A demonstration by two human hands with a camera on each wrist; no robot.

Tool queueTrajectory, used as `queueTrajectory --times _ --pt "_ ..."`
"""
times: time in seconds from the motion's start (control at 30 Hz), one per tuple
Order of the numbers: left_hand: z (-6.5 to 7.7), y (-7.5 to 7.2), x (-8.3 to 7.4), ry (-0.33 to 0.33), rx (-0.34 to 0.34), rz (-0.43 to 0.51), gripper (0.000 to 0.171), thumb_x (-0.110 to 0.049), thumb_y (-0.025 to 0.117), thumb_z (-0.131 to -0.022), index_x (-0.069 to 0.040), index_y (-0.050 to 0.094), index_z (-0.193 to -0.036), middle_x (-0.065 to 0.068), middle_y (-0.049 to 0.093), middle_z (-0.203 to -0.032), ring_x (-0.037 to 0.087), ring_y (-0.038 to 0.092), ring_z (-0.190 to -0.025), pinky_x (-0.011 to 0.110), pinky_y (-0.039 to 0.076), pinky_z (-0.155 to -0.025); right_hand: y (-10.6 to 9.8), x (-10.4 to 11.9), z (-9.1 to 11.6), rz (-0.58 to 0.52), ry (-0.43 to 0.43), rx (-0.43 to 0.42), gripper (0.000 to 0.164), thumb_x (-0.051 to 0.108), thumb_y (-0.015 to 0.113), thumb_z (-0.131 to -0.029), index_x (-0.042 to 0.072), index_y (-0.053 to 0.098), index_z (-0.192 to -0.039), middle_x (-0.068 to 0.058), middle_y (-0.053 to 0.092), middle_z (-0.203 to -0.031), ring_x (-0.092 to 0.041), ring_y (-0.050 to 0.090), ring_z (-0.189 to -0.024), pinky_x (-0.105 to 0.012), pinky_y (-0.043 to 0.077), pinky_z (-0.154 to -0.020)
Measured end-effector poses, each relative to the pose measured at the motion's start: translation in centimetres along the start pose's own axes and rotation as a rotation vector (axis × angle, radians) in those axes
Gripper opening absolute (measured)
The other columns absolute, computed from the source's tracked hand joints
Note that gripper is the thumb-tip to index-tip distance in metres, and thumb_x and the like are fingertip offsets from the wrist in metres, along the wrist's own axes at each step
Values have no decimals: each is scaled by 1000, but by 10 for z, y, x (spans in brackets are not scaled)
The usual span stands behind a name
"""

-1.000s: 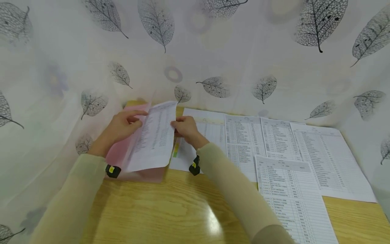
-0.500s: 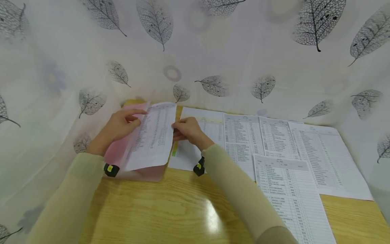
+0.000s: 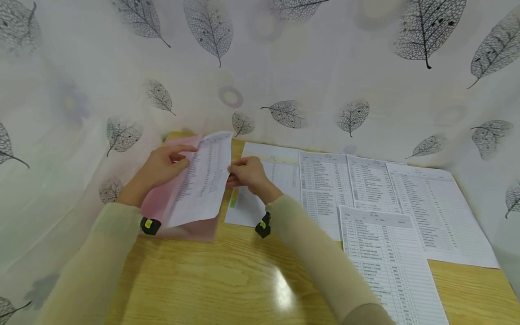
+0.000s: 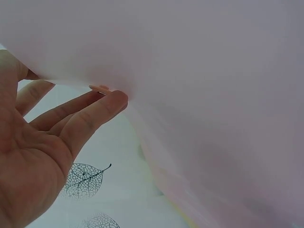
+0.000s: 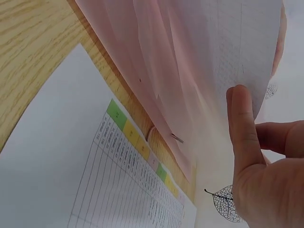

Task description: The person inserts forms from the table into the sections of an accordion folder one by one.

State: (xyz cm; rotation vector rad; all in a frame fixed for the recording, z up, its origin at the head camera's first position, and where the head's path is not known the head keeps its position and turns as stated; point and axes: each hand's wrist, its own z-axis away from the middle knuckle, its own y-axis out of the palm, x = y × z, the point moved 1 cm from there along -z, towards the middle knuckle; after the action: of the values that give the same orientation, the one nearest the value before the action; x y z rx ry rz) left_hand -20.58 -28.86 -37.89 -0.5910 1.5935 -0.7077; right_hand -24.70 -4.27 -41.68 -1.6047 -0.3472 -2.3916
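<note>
In the head view my left hand [image 3: 164,164] pinches the edge of a translucent pink folder's raised cover. The left wrist view shows the thumb and fingers at the edge of this pinkish cover [image 4: 204,85]. A printed sheet of paper [image 3: 203,180] stands partly lifted inside the pink folder [image 3: 199,230]. My right hand [image 3: 249,174] pinches its right edge between thumb and fingers. From the right wrist the thumb lies against the lifted sheet [image 5: 247,42], above the folder's pink layers [image 5: 142,52].
Several printed sheets lie to the right, one with coloured header cells [image 5: 128,137] nearest the folder. Another sheet [image 3: 390,262] overlaps them toward the front. The wooden table [image 3: 211,275] runs along the front. A leaf-patterned curtain [image 3: 284,67] hangs behind and at both sides.
The lifted sheet's right edge has shifted slightly left, with my right hand following it. My left hand has stayed at the folder cover.
</note>
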Motion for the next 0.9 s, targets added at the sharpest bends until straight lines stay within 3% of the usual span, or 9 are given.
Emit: queueTrajectory --times 0.23,0.4,0.6,0.8,0.9 --pt "0 0 -1 2 -6 -9 39 -10 58 -99 -8 69 -137 26 63 -143 47 71 -116 21 51 -76 11 -3 -1 -23 -30 3 29 1 62 -102 -13 65 -128 -37 72 -110 -15 70 -60 -37 65 -69" --pt "-1 1 -1 4 -7 -6 39 -9 58 -99 -7 69 -136 26 63 -144 48 71 -115 26 54 -79 19 -7 -5 -53 -28 5 28 0 62 -101 -14 65 -125 -39 72 -110 -15 71 -58 -35 65 -66" --pt "-2 2 -1 13 -3 1 39 -8 59 -99 -6 68 -137 26 61 -146 48 70 -117 42 58 -86 28 -10 -7 -39 -49 -5 24 0 62 -101 -13 65 -121 -38 72 -109 -20 75 -64 -37 65 -66" --pt "-1 2 0 23 -3 2 39 -9 60 -100 -7 69 -138 25 63 -143 47 71 -117 23 52 -80 35 -11 -6 -31 -57 -18 23 1 63 -101 -12 66 -119 -38 73 -106 -16 71 -57 -35 64 -61" --pt "-1 2 0 20 -5 5 39 -9 60 -100 -8 69 -137 24 63 -143 47 70 -117 21 51 -79 37 -12 -8 -36 -59 -12 23 2 63 -101 -12 66 -120 -39 73 -105 -14 68 -54 -34 63 -59"
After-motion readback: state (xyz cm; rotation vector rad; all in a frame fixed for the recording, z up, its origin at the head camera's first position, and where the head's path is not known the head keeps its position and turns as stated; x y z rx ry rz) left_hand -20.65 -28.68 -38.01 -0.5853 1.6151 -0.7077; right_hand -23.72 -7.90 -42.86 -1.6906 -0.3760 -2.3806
